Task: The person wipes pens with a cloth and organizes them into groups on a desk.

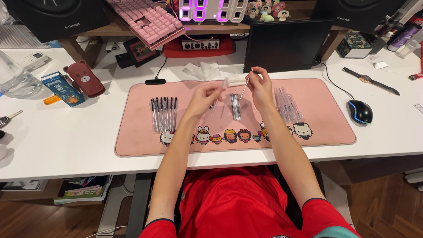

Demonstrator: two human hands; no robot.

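Note:
My left hand (206, 95) holds a clear pen barrel (223, 84) up above the pink desk mat (141, 136). My right hand (261, 83) pinches a thin ink refill (245, 86), its tip angled toward the barrel. A row of assembled black-tipped pens (164, 113) lies on the mat to the left. A small bunch of refills (235, 106) lies between my hands. Several empty clear barrels (287, 105) lie on the mat to the right.
A black monitor (286, 44) stands behind the mat, with a pink keyboard (147, 20) on a shelf. A computer mouse (360, 111) and a wristwatch (370, 80) lie to the right. A brown bear-shaped case (84, 79), a blue carton (62, 88) and a water bottle (13, 77) sit left.

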